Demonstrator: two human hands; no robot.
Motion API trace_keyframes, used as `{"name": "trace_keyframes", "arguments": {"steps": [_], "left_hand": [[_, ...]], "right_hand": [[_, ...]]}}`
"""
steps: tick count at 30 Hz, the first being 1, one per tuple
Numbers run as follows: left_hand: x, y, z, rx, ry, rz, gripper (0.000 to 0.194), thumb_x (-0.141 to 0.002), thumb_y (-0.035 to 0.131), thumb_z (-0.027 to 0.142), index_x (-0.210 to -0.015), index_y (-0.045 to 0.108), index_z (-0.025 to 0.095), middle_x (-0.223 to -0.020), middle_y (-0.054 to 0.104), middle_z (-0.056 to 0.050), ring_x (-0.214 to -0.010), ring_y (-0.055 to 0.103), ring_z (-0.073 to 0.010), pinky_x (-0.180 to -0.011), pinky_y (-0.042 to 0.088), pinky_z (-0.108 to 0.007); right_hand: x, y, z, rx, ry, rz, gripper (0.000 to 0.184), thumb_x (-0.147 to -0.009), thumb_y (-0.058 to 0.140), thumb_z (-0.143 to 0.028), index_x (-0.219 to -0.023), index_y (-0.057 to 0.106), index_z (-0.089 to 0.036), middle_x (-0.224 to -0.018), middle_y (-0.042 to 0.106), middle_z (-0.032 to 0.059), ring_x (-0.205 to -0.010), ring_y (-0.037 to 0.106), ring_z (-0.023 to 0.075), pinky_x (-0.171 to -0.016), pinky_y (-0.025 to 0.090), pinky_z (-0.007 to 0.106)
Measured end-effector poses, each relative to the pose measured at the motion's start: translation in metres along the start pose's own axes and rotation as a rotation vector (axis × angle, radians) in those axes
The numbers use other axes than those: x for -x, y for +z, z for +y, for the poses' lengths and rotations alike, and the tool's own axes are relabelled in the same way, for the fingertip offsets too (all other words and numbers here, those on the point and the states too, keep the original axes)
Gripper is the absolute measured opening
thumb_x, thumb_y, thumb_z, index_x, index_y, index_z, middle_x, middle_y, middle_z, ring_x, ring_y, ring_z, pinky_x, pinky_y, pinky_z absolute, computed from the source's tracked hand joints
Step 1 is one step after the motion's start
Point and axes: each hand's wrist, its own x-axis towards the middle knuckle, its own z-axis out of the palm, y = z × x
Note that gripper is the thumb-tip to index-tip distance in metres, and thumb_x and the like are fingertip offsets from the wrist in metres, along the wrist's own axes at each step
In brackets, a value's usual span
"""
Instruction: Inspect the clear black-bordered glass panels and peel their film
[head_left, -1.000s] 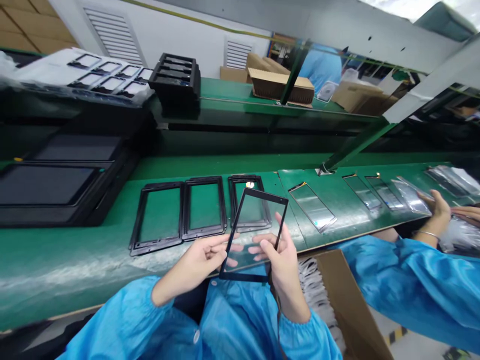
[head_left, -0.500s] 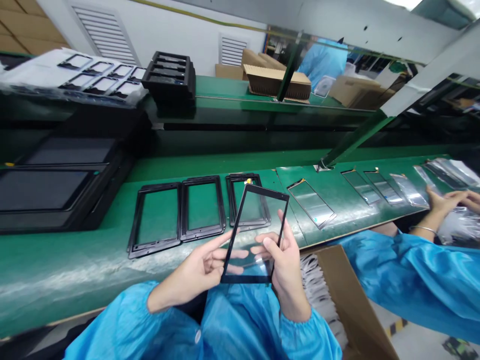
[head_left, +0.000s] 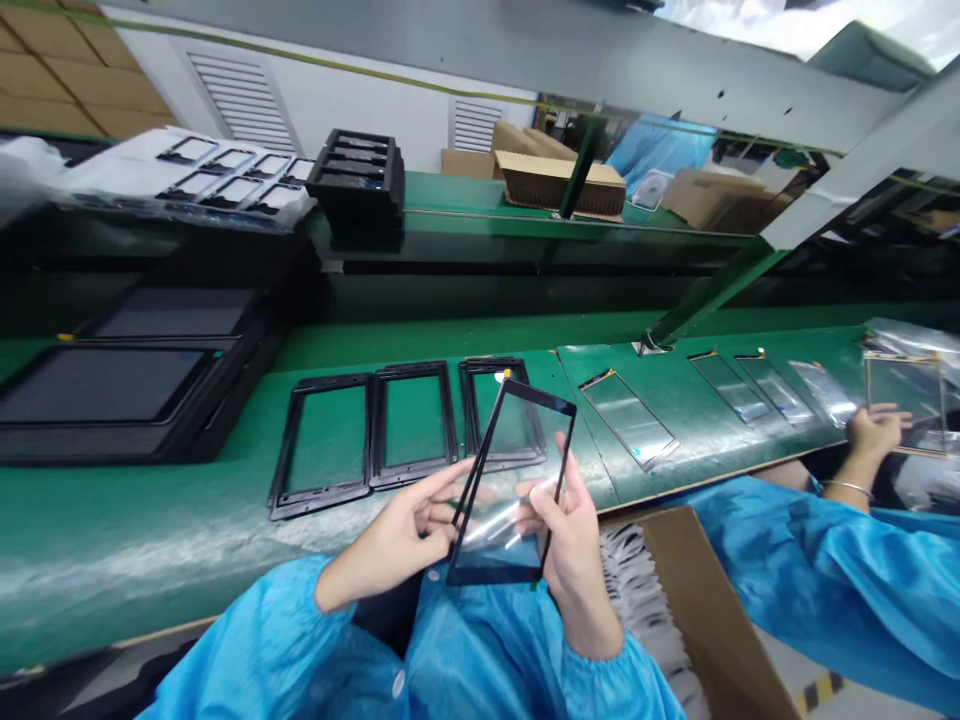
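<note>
Held over the table's front edge is a clear tablet touch panel [head_left: 519, 455] with a black border, tilted toward me. My right hand [head_left: 579, 550] grips its right edge, thumb on the front and fingers seen through the glass behind. At the lower left edge, my left hand [head_left: 390, 548] pinches with thumb and index finger. A second dark edge shows along that side; whether it is a separate frame I cannot tell. Just beyond lie black tablet frames [head_left: 330, 382], stacked in several piles. One pile is partly behind the panel. Another clear panel [head_left: 628, 415] lies to the right.
More clear panels [head_left: 729, 388] lie along the green table [head_left: 187, 530]. A co-worker's hand [head_left: 874, 430] holds another panel at far right. Dark screens [head_left: 105, 385] are stacked at left. A cardboard box [head_left: 716, 600] stands below the edge; a green post [head_left: 705, 295] rises behind.
The panel has turned slightly in my hands, and a second dark edge now shows at its left. At far right, the co-worker has raised a panel. The view has shifted a little.
</note>
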Motion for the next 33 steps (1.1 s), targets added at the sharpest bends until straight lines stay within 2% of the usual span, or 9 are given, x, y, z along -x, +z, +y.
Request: {"name": "trace_keyframes", "arguments": {"steps": [3,8,11,16,19,22,25,29,33], "left_hand": [[-0.009,-0.003,0.012,0.059,0.096,0.001,0.076,-0.098,0.073,0.024,-0.168,0.044,0.027,-0.158,0.058,-0.023,-0.121,0.076,-0.0320,-0.092,0.064,-0.036],[-0.017,-0.003,0.031,0.113,0.089,-0.029,0.069,-0.101,0.073,0.030,-0.165,0.048,0.027,-0.152,0.063,-0.024,-0.104,0.083,-0.0305,-0.081,0.066,-0.031],[-0.012,0.002,0.026,0.170,0.056,0.001,0.070,-0.099,0.077,0.039,-0.163,0.053,0.024,-0.150,0.065,-0.025,-0.112,0.080,-0.0342,-0.085,0.066,-0.035],[0.005,0.009,-0.004,0.212,-0.021,0.197,0.057,-0.094,0.081,0.053,-0.137,0.077,0.017,-0.125,0.081,-0.020,-0.110,0.081,-0.0351,-0.091,0.066,-0.040],[0.009,0.010,-0.008,0.135,0.000,0.327,0.049,-0.091,0.083,0.054,-0.117,0.085,0.013,-0.114,0.084,-0.019,-0.104,0.082,-0.0346,-0.091,0.067,-0.040],[0.009,0.007,0.008,0.053,0.059,0.417,0.045,-0.094,0.079,0.053,-0.114,0.086,0.013,-0.113,0.084,-0.019,-0.098,0.083,-0.0327,-0.085,0.067,-0.036],[0.011,0.007,0.029,0.006,0.088,0.449,0.045,-0.095,0.077,0.054,-0.114,0.086,0.014,-0.113,0.084,-0.019,-0.091,0.084,-0.0302,-0.072,0.067,-0.031],[0.013,0.013,0.044,0.005,0.086,0.448,0.052,-0.089,0.081,0.060,-0.111,0.086,0.014,-0.106,0.085,-0.018,-0.084,0.084,-0.0314,-0.068,0.069,-0.034],[0.013,0.017,0.044,0.001,0.083,0.473,0.050,-0.085,0.085,0.059,-0.105,0.088,0.014,-0.100,0.086,-0.016,-0.080,0.084,-0.0319,-0.070,0.070,-0.036]], "right_hand": [[0.009,0.002,0.005,0.025,0.047,-0.066,0.118,-0.082,0.093,-0.037,-0.173,0.019,-0.020,-0.087,0.082,0.0050,-0.062,0.080,0.0210,-0.049,0.060,0.021],[0.017,0.006,0.011,0.019,0.061,-0.055,0.114,-0.083,0.093,-0.038,-0.172,0.023,-0.021,-0.086,0.082,0.0049,-0.060,0.078,0.0192,-0.050,0.058,0.020],[0.012,0.007,0.012,-0.009,0.020,0.011,0.113,-0.082,0.094,-0.038,-0.171,0.026,-0.025,-0.088,0.081,0.0027,-0.062,0.078,0.0194,-0.050,0.059,0.021],[-0.001,0.003,0.016,-0.122,-0.033,0.189,0.097,-0.084,0.092,-0.041,-0.164,0.038,-0.031,-0.110,0.080,0.0039,-0.087,0.083,0.0214,-0.067,0.065,0.026],[0.001,-0.004,0.027,-0.156,0.014,0.170,0.081,-0.078,0.096,-0.043,-0.148,0.057,-0.028,-0.121,0.079,0.0087,-0.105,0.081,0.0280,-0.079,0.066,0.035],[0.010,-0.010,0.042,-0.138,0.059,0.119,0.061,-0.076,0.097,-0.045,-0.126,0.070,-0.025,-0.126,0.079,0.0123,-0.100,0.081,0.0300,-0.078,0.066,0.040],[0.019,-0.011,0.053,-0.114,0.047,0.121,0.048,-0.081,0.093,-0.045,-0.122,0.072,-0.029,-0.125,0.079,0.0097,-0.095,0.081,0.0277,-0.072,0.065,0.038],[0.026,-0.009,0.054,-0.161,0.056,0.145,0.048,-0.079,0.095,-0.043,-0.121,0.073,-0.033,-0.123,0.079,0.0068,-0.094,0.081,0.0267,-0.069,0.064,0.036],[0.027,-0.009,0.051,-0.187,0.048,0.162,0.048,-0.077,0.098,-0.040,-0.117,0.073,-0.032,-0.119,0.081,0.0062,-0.090,0.082,0.0264,-0.066,0.065,0.035]]}}
